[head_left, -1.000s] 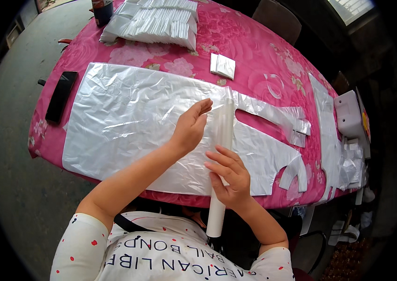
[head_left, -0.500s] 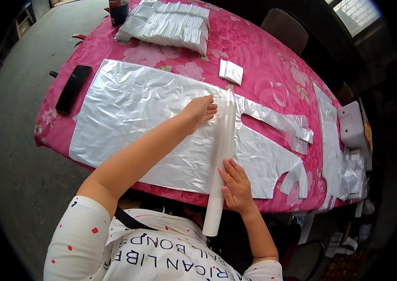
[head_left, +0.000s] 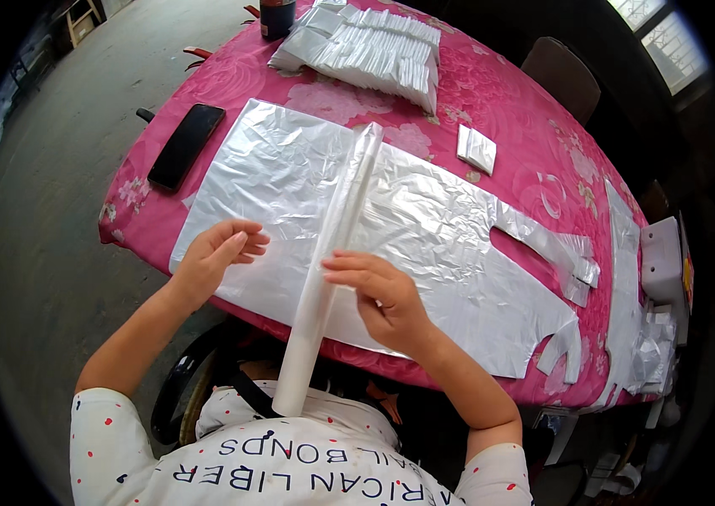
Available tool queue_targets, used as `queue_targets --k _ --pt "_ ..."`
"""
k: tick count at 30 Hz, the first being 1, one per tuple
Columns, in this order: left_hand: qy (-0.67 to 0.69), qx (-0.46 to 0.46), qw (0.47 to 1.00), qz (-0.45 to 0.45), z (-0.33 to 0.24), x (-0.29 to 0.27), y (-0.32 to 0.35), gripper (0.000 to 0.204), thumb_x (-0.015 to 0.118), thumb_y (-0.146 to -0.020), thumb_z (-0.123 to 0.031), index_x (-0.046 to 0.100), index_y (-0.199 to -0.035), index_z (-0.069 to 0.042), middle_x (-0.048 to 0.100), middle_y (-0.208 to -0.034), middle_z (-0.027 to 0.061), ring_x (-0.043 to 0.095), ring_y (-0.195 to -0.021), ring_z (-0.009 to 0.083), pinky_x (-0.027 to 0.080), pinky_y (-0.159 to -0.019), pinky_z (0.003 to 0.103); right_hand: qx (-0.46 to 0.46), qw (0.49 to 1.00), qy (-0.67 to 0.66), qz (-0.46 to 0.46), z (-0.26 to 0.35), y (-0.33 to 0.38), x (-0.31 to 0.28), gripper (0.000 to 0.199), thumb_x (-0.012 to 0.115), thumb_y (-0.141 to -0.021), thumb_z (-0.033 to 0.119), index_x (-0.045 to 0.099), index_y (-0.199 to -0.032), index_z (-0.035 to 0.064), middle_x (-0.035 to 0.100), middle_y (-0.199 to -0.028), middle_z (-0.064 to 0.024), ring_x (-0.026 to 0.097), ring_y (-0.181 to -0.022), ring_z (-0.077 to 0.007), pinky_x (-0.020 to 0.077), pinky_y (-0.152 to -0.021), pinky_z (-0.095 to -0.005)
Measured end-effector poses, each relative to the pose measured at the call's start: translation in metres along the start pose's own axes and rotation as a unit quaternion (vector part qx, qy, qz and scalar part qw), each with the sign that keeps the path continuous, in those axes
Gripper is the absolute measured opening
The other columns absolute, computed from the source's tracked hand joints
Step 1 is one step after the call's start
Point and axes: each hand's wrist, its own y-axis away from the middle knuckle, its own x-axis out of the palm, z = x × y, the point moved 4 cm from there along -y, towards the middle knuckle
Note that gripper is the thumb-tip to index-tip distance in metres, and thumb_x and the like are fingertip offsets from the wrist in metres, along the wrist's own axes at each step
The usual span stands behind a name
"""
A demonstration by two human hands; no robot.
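Note:
A long whitish translucent tube (head_left: pixel 314 291) lies crosswise over a large flat white plastic bag (head_left: pixel 425 244) with cut-out handles at its right end. The tube's near end sticks out past the table edge towards my body. Left of the tube, my left hand (head_left: pixel 221 257) hovers over the bag's near edge, empty, fingers loosely bent and apart from the tube. To the tube's right, my right hand (head_left: pixel 387 299) has its fingers stretched towards the tube, the fingertips close beside it; whether they touch I cannot tell. Nothing shows in its grasp.
A pink flowered cloth (head_left: pixel 467 76) covers the table. A black phone (head_left: pixel 186 148) lies at the left. Stacked folded white bags (head_left: pixel 374 55) and a dark jar (head_left: pixel 277 18) stand far back, a small folded packet (head_left: pixel 476 150) nearer. More plastic (head_left: pixel 623 278) and a white box (head_left: pixel 663 261) are at the right.
The tube has moved left across the bag. My left hand has drawn back from the bag's far side to its near edge; my right hand has shifted left and farther up. The view has turned.

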Motion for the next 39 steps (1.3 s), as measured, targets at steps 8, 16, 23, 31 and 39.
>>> queue_targets --k 8,16,23,31,39 --pt "0.017 -0.091 0.993 -0.079 0.043 -0.026 0.112 0.032 0.038 -0.096 -0.015 0.043 -0.124 -0.001 0.059 -0.109 0.0108 0.057 -0.097 0.016 0.045 -0.085 0.029 -0.064 0.954 0.246 0.158 -0.038 -0.038 0.024 0.047 0.056 -0.08 0.02 0.049 -0.126 0.0114 0.039 -0.139 -0.0093 0.03 -0.132 -0.0291 0.0211 -0.108 -0.0449" --pt "0.045 -0.131 0.988 -0.066 0.044 -0.022 0.113 0.034 0.037 -0.096 -0.017 0.04 -0.126 -0.001 0.053 -0.115 0.012 0.054 -0.101 0.0169 0.044 -0.086 0.031 -0.144 0.947 0.257 0.13 -0.04 -0.128 0.124 0.035 0.055 -0.082 0.03 0.06 -0.107 0.0047 0.056 -0.118 -0.0107 0.043 -0.121 -0.0266 0.0283 -0.102 -0.0418" --pt "-0.185 -0.199 0.959 -0.074 0.031 -0.012 0.108 0.054 0.066 -0.079 -0.021 0.039 -0.121 0.001 0.055 -0.106 0.0137 0.055 -0.098 0.0215 0.044 -0.084 0.033 -0.227 0.946 0.206 -0.105 -0.013 -0.188 0.175 0.021 0.06 -0.079 0.018 0.062 -0.092 0.0026 0.064 -0.097 -0.0096 0.059 -0.098 -0.0247 0.0422 -0.087 -0.0369" --pt "0.154 -0.289 0.944 0.03 0.064 -0.019 0.113 0.042 0.065 -0.078 -0.014 0.047 -0.113 0.0 0.057 -0.084 0.0061 0.058 -0.071 0.013 0.048 -0.067 0.029 -0.195 0.941 0.263 0.09 -0.041 -0.113 0.107 0.033 0.059 -0.08 0.029 0.059 -0.105 0.0079 0.056 -0.114 -0.0078 0.048 -0.114 -0.0252 0.0272 -0.104 -0.0425" --pt "-0.125 -0.261 0.955 -0.073 0.054 -0.039 0.115 0.053 0.072 -0.072 -0.025 0.048 -0.111 0.001 0.06 -0.091 0.0123 0.061 -0.08 0.0207 0.048 -0.072 0.033 -0.12 0.944 0.248 0.183 -0.043 -0.137 0.14 0.043 0.055 -0.081 0.034 0.056 -0.113 0.0052 0.052 -0.121 -0.0103 0.042 -0.119 -0.0271 0.0188 -0.108 -0.0439"
